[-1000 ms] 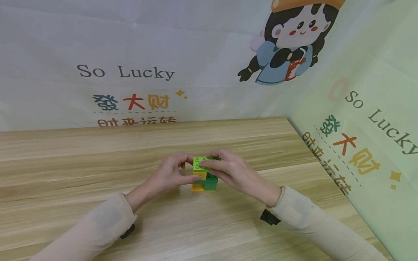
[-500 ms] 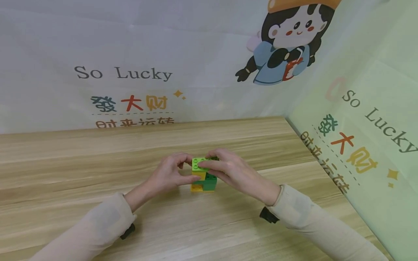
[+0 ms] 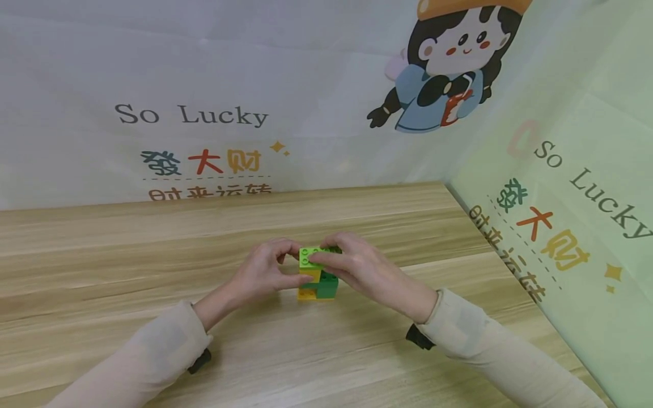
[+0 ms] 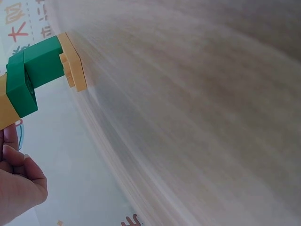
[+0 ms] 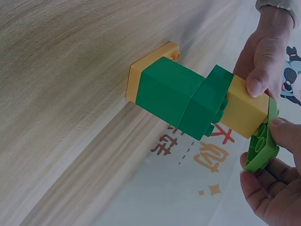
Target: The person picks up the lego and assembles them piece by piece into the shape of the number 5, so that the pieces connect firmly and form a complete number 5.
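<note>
Two hands meet over a small block stack [image 3: 317, 277] standing near the middle of the wooden worktop [image 3: 153, 272]. The stack rests on a thin yellow plate [image 5: 141, 77] that lies flat on the wood; above it sit a dark green block [image 5: 164, 92], a second dark green block [image 5: 207, 106] set off to one side, a yellow block [image 5: 242, 110], and at the top a thin lime-green plate [image 3: 311, 255].

The left hand [image 3: 265, 272] has its grip closed on the stack from the left: the thumb presses the near face of the yellow block and the curled fingers reach round the far side by the lime-green plate. The right hand [image 3: 357, 266] has its grip pinched on the lime-green plate, forefinger laid across its studded top, thumb at its edge. In the right wrist view the plate sits tilted against the yellow block rather than flush.

Both forearms, in pale sleeves [image 3: 153, 351], rest on the worktop. Behind it hangs a printed backdrop [image 3: 194, 113] with a cartoon figure [image 3: 449, 62].
</note>
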A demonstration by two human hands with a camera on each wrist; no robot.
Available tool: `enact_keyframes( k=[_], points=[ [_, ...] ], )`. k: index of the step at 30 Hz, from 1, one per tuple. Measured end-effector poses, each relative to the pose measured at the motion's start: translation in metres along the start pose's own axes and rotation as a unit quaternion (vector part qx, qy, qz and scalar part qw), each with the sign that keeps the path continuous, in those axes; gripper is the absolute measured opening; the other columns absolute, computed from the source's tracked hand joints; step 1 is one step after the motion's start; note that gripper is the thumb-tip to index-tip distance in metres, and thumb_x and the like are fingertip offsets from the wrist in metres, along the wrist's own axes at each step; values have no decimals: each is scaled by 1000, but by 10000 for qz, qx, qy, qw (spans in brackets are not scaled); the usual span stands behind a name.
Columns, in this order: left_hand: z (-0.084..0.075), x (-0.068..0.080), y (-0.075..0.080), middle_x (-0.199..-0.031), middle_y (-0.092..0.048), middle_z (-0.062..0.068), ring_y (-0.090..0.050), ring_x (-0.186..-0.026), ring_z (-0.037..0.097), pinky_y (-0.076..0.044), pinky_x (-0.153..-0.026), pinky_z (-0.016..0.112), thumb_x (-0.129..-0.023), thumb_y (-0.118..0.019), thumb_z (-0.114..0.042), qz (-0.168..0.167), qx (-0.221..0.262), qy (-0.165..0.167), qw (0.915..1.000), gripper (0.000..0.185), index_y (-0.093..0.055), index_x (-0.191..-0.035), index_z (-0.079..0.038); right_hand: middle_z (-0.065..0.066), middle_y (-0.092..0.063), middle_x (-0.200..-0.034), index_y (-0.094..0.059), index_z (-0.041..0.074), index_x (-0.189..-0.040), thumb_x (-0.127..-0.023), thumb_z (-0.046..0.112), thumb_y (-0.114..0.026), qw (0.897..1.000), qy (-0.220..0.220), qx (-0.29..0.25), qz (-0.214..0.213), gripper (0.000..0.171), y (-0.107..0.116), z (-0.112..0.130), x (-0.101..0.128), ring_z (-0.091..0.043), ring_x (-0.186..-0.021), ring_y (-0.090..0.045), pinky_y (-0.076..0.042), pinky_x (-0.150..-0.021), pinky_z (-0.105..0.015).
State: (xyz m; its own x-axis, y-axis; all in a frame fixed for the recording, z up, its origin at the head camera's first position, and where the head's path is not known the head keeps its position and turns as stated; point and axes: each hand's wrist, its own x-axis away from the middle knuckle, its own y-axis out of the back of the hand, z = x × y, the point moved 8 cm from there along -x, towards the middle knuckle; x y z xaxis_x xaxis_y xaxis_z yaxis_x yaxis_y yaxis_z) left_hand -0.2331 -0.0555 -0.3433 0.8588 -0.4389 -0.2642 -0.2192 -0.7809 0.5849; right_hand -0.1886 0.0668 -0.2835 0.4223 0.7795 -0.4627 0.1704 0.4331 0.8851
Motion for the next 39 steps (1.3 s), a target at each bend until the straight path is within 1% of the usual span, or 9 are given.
enact_keyframes(
  k=[6,13,21,29,33,39],
  points=[
    [0,0,0,-93,-67,-2,-46,-75,19,-33,-65,25,-69,-83,-19,-5,-28,-51,10000,31,-69,-96,-12,-11,-61,-107,-70,13,-108,-81,4,-72,10000,11,59,-54,29,-1,0,2,-21,-93,-60,-51,-78,-28],
    [1,-1,0,-92,-68,-1,-47,-74,21,-34,-64,24,-71,-83,-20,11,-98,-75,9999,30,-68,-95,-12,-11,-60,-110,-69,14,-110,-82,3,-70,10000,-64,-29,-50,30,-4,-2,4,-21,-96,-60,-51,-79,-27],
    [0,-1,0,-92,-68,-1,-46,-74,21,-33,-64,24,-71,-83,-20,24,-132,-19,9999,30,-69,-95,-11,-12,-59,-110,-69,13,-109,-81,2,-71,9998,-53,-87,-177,30,-4,-2,5,-21,-96,-60,-52,-79,-28],
    [-2,-2,0,-91,-68,-1,-48,-73,22,-34,-64,24,-69,-83,-19,8,-149,-77,9999,31,-69,-95,-11,-12,-60,-108,-69,13,-108,-80,2,-71,9994,-8,-71,-324,30,-4,-1,6,-21,-93,-60,-51,-77,-27],
    [-3,-2,1,-90,-67,-1,-46,-72,19,-33,-63,23,-69,-84,-18,8,-169,-84,9998,30,-68,-94,-11,-12,-60,-108,-69,14,-108,-80,2,-72,9993,4,-28,-373,30,-5,-1,7,-21,-93,-60,-51,-77,-27],
    [-4,-2,1,-90,-67,-1,-44,-70,16,-33,-62,23,-69,-84,-18,2,-178,-62,9998,30,-69,-94,-11,-12,-59,-110,-68,15,-109,-81,1,-71,9994,-31,-53,-335,32,-6,-2,8,-21,-95,-59,-51,-78,-28]
  ],
)
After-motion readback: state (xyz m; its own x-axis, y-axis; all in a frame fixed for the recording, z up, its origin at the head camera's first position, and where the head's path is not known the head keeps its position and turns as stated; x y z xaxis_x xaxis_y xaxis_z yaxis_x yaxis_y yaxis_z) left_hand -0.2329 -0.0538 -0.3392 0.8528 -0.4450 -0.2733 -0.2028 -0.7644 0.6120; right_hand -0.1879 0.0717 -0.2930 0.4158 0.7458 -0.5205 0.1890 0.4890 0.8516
